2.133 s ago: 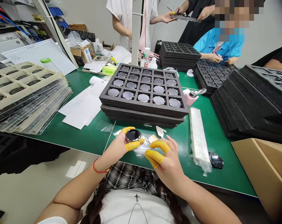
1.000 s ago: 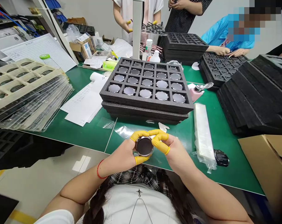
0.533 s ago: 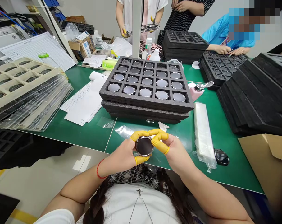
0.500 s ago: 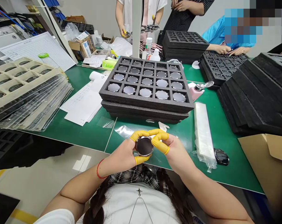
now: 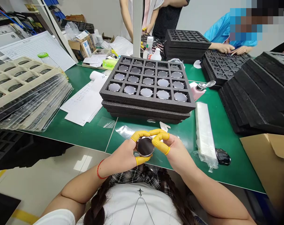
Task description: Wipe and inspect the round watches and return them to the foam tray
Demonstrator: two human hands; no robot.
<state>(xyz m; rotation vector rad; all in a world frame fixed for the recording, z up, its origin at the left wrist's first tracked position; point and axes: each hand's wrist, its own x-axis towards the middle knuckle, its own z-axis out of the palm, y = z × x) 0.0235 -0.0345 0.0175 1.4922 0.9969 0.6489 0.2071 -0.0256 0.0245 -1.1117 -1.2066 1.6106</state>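
Observation:
A round watch case (image 5: 145, 147) with a dark face and a shiny metal rim is held above the near table edge. My left hand (image 5: 125, 153) grips it from the left, yellow finger cots on the fingers, the thumb under the lower rim. My right hand (image 5: 172, 147), also in yellow cots, is closed at the upper right rim, its fingertips against the case. A bit of white shows between those fingers, too small to name. Beyond the hands, a black foam tray (image 5: 148, 99) on a stack holds similar round cases in its square compartments.
Cream trays (image 5: 22, 90) are stacked at left beside paper sheets (image 5: 83, 106). At right lie a white wrapped block (image 5: 205, 134), a black ribbed object (image 5: 223, 157), a pink bottle (image 5: 198, 90), foam stacks (image 5: 256, 97) and a cardboard box (image 5: 266, 156). Co-workers stand or sit behind.
My hands and the watch case have hardly moved. At the back, a standing co-worker's arms have come lower and closer together over the table, and the person in stripes has shifted left.

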